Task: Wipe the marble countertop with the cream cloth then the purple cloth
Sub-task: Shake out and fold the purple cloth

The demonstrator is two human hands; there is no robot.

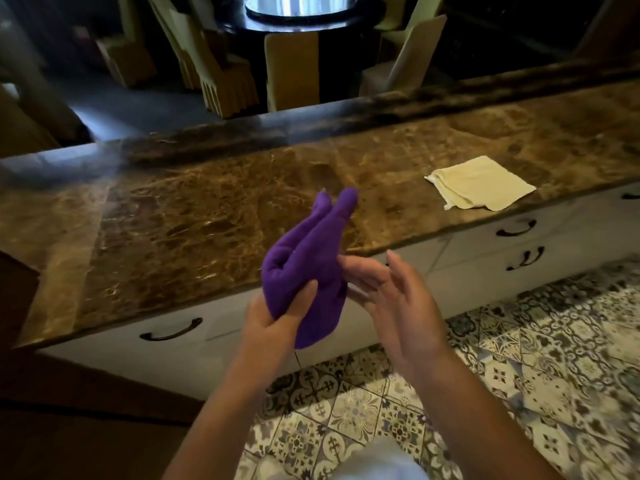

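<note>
My left hand (277, 315) grips the bunched purple cloth (306, 258), holding it in the air just over the front edge of the brown marble countertop (194, 202). Its thumb lies across the cloth. My right hand (391, 289) is beside it with straight fingers, the fingertips touching the cloth's right side. The cream cloth (481, 183) lies folded flat on the countertop to the right, near the front edge, apart from both hands.
White drawers with dark curved handles (171, 332) run under the countertop. Patterned floor tiles (519, 358) lie below on the right. Beyond the counter stand chairs (221, 74) around a dark round table (301, 15).
</note>
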